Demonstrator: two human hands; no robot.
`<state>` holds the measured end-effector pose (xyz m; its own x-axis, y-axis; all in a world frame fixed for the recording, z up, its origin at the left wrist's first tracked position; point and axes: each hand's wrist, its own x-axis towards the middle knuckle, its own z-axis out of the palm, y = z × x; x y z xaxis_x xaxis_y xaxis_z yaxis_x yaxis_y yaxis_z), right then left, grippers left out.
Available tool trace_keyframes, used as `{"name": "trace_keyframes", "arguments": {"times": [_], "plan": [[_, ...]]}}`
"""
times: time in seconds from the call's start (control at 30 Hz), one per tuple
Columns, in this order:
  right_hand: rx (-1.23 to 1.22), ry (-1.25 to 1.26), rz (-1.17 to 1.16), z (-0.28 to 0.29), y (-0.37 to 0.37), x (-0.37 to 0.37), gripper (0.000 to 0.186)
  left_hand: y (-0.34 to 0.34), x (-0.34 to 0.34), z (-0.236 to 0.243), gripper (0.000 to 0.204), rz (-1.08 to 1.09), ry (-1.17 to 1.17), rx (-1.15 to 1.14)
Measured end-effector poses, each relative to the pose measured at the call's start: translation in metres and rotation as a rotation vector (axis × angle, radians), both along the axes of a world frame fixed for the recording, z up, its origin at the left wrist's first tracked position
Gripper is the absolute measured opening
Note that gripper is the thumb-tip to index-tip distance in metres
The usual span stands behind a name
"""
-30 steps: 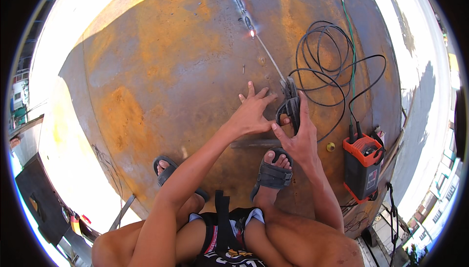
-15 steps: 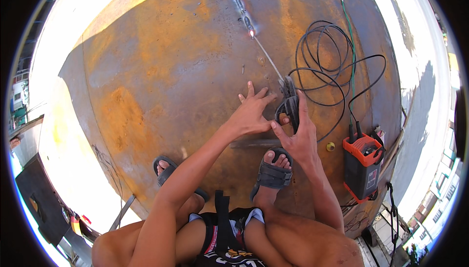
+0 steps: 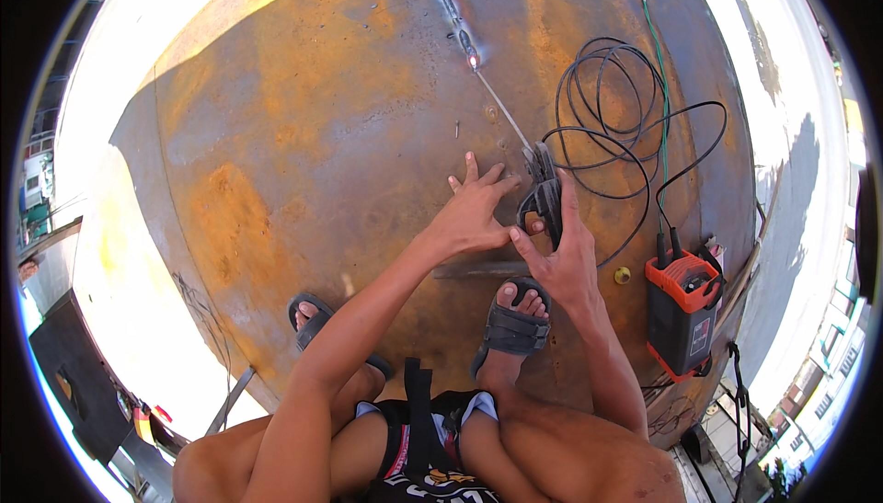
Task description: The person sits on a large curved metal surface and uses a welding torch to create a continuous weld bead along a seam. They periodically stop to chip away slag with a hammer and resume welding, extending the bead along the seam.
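My right hand (image 3: 568, 259) is closed around a black electrode holder (image 3: 544, 192), its index finger stretched along the side. A thin welding rod (image 3: 503, 108) runs from the holder's jaws up and away to a bright glowing spot at the near end of a weld seam (image 3: 448, 2). Just left of the holder, my left hand (image 3: 474, 213) lies with its fingers spread on the rusty steel surface (image 3: 322, 135). Its thumb reaches toward the right thumb; whether the two touch I cannot tell. No tool shows in the left hand.
An orange and black welding machine (image 3: 681, 310) stands at the right, with black cable (image 3: 602, 117) coiled beyond it. A green cord (image 3: 651, 25) runs up past the coil. A flat bar (image 3: 483, 270) lies by my right sandal (image 3: 517, 328). The steel drops off at both sides.
Hardly anything differs. The holder and rod tip have shifted very slightly, and the glow at the rod tip is a little smaller. My left hand stays in place.
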<state>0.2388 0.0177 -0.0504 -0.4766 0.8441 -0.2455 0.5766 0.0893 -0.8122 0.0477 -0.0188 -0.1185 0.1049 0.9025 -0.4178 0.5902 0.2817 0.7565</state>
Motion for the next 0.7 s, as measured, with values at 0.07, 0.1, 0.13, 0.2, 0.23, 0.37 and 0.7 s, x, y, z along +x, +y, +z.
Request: {"name": "trace_keyframes", "arguments": {"times": [0.07, 0.1, 0.13, 0.2, 0.23, 0.37, 0.7], "plan": [[0.001, 0.005, 0.005, -0.0012, -0.0001, -0.0009, 0.098, -0.0006, -0.0015, 0.0002, 0.105, 0.000, 0.001, -0.003], [0.005, 0.006, 0.006, -0.0011, 0.0003, -0.0006, 0.098, -0.0004, -0.0013, 0.0001, 0.105, 0.000, -0.002, -0.003], [0.003, 0.003, 0.006, -0.0011, 0.0004, 0.0000, 0.098, -0.0003, -0.0010, -0.0001, 0.105, -0.001, -0.001, -0.001], [0.003, -0.002, 0.006, -0.0012, 0.0003, 0.0009, 0.098, -0.0001, -0.0004, -0.0001, 0.105, -0.003, 0.000, 0.002], [0.004, -0.004, 0.008, -0.0013, 0.0002, 0.0011, 0.098, 0.0000, -0.0003, 0.0001, 0.105, -0.004, 0.002, 0.002], [0.002, -0.005, 0.007, 0.0002, 0.0005, 0.0012, 0.098, 0.0005, 0.0003, 0.0010, 0.105, -0.001, -0.002, 0.002], [0.031, 0.023, 0.013, -0.0017, 0.0001, 0.0005, 0.098, -0.0008, -0.0004, -0.0015, 0.106, 0.006, -0.007, -0.007]]}}
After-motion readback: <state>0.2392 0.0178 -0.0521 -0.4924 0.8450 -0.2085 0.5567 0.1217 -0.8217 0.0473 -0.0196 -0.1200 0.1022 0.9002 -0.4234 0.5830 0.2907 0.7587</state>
